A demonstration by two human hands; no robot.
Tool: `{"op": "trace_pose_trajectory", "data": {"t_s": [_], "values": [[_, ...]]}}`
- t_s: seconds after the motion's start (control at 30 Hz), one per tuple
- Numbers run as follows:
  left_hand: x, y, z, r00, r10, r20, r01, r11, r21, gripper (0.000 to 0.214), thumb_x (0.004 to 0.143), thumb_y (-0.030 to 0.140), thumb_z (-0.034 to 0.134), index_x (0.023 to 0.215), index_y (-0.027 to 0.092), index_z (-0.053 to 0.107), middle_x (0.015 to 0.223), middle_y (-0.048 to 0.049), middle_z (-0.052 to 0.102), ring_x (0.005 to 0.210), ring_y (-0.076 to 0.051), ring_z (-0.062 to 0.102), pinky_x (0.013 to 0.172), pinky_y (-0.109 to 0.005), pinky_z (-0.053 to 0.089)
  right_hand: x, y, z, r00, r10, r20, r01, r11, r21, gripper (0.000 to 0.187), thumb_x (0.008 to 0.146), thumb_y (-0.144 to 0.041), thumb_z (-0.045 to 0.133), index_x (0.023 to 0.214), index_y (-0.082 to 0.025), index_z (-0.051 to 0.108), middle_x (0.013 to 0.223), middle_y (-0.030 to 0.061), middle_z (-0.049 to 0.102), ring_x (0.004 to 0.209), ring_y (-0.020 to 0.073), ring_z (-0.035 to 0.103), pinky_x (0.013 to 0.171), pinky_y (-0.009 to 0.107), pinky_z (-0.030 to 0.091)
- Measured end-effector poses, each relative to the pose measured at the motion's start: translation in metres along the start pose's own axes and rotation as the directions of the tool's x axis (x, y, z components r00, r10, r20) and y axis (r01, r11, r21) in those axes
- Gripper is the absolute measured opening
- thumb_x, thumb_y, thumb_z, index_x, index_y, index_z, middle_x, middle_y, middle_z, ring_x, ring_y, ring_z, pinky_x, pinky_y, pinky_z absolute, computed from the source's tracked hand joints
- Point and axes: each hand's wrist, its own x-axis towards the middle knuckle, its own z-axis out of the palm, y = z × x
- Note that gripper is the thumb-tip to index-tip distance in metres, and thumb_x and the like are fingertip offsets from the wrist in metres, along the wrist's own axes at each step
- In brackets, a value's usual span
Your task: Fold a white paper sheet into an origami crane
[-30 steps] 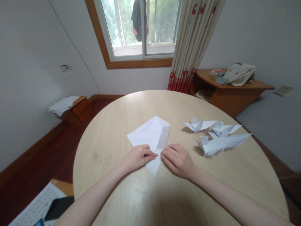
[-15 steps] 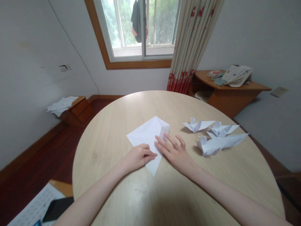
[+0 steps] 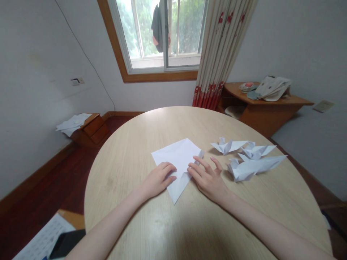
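Observation:
A white sheet of paper [image 3: 180, 153] with fold creases lies on the round table, one corner pointing toward me. My left hand [image 3: 160, 177] rests on its lower left part, thumb apart from the fingers. At the right edge, the fingertips of my right hand [image 3: 207, 177] touch the paper, its fingers spread. A small raised fold shows beside those fingertips, and the right corner stands slightly up. Folded paper birds lie to the right of my right hand: one farther back [image 3: 227, 146], one behind on the right [image 3: 256, 150] and a larger one nearest me [image 3: 253, 169].
The round wooden table [image 3: 121, 159] fills the middle. Lower left, a black phone-like object [image 3: 66, 243] lies beside a printed sheet [image 3: 45, 234]. A small cabinet [image 3: 94, 126] with papers stands at left. A wooden desk [image 3: 265, 108] holding a bag [image 3: 273, 88] stands near the curtain [image 3: 217, 54].
The sheet has shifted right and turned, and its right-hand flap has opened outward. My right hand has moved right with that edge. The left fingers have spread from the thumb.

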Motion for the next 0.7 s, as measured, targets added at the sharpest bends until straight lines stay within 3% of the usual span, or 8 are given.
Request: {"op": "trace_pose_trajectory", "data": {"t_s": [0.13,0.3,0.43,0.7], "values": [[0.001,-0.004,-0.003,1.000,0.007,0.003,-0.007,0.998,0.067,0.017,0.091,0.019,0.052,0.107,0.018,0.058,0.108,-0.0075,0.060,0.104,-0.021,0.053,0.092,-0.037,0.045,0.001,0.004,-0.006,0.997,-0.006,0.077,0.003,0.999,0.035,0.027,0.091,-0.006,0.043,0.080,-0.021,0.063,0.080,0.0009,0.070,0.102,0.0201,0.059,0.106,0.046,0.015],[0.000,-0.011,-0.005,1.000,-0.007,-0.022,0.009,0.995,0.098,0.018,0.090,0.016,0.053,0.106,0.018,0.060,0.108,-0.0070,0.059,0.103,-0.021,0.054,0.091,-0.036,0.046,0.003,0.012,-0.005,0.960,-0.164,0.228,0.130,0.979,0.158,0.029,0.088,-0.003,0.040,0.079,-0.017,0.064,0.077,0.0044,0.069,0.075,0.0178,0.062,0.092,0.039,0.040],[0.000,-0.013,-0.005,0.999,-0.001,-0.034,0.005,0.992,0.129,0.020,0.089,0.015,0.053,0.108,0.017,0.060,0.107,-0.0072,0.059,0.102,-0.021,0.054,0.090,-0.035,0.046,-0.002,0.015,0.000,0.945,-0.231,0.232,0.168,0.950,0.262,0.027,0.083,-0.002,0.044,0.093,-0.012,0.066,0.095,0.0111,0.073,0.085,0.0206,0.066,0.078,0.034,0.051],[-0.002,0.001,-0.010,0.996,0.071,0.057,-0.080,0.980,0.184,0.036,0.092,0.045,0.052,0.115,0.019,0.061,0.118,-0.0102,0.061,0.109,-0.025,0.054,0.094,-0.041,0.042,-0.014,0.014,0.004,0.932,-0.158,0.327,0.047,0.945,0.324,0.036,0.078,-0.002,0.044,0.105,-0.013,0.066,0.110,0.0126,0.071,0.103,0.0212,0.067,0.084,0.034,0.054]]}}
